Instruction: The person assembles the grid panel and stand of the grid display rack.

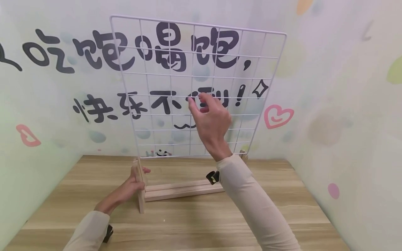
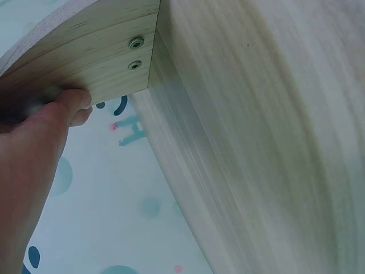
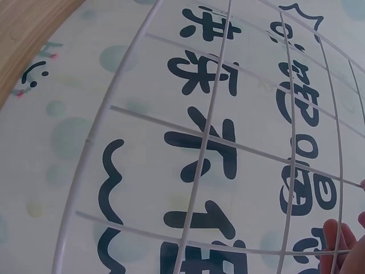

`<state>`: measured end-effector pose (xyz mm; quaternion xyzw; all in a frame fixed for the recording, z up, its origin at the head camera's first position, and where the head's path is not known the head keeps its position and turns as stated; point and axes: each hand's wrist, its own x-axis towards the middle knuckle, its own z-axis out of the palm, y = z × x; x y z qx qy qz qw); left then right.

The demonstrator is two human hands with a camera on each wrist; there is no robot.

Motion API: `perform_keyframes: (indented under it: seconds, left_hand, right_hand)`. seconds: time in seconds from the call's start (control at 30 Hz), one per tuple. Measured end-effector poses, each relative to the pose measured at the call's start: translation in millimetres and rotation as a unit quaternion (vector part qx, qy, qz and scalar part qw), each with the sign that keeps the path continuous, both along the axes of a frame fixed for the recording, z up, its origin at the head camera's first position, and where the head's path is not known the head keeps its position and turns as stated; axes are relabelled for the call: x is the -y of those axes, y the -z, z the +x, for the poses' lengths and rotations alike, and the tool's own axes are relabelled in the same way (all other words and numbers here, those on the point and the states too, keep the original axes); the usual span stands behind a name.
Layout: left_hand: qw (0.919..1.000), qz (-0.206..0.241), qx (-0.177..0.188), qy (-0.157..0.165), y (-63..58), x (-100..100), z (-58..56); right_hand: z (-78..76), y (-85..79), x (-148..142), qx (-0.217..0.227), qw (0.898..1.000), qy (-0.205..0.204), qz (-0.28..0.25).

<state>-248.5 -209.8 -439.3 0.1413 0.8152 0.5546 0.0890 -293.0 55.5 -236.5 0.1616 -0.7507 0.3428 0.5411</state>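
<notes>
A white wire grid panel [image 1: 190, 139] stands upright, leaning back a little, above a pale wooden stand [image 1: 185, 192]. My right hand [image 1: 213, 122] pinches a wire near the panel's middle with thumb and fingers. In the right wrist view the fingertips [image 3: 331, 231] show at the wires by the right edge. Low on the left, my left hand [image 1: 127, 190] grips the stand's left upright board [image 1: 140, 205], thumb on the near side. The left wrist view shows two metal screws [image 2: 136, 43] in that board. My right forearm hides part of the stand's right end.
The stand rests on a wood-grain table [image 1: 188, 226]. Behind it is a white wall [image 1: 314, 69] with black lettering, hearts and coloured dots. Side walls close in the table at left and right. A black strap piece [image 1: 213, 177] sits at my right cuff.
</notes>
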Motion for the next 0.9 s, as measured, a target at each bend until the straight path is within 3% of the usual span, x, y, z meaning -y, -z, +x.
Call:
perform_keyframes:
  seconds: [0.43, 0.9]
  left_hand:
    - [0.9997, 0.008, -0.024, 0.004, 0.1, -1, -3.6]
    - [0.9996, 0.020, -0.020, 0.001, 3.6, -4, -14.1]
  right_hand:
    - [-2.6, 1.1, 2, 0.001, 1.000, -0.002, 0.008]
    - [-7.5, 6.2, -1, 0.007, 1.000, 0.008, -0.003]
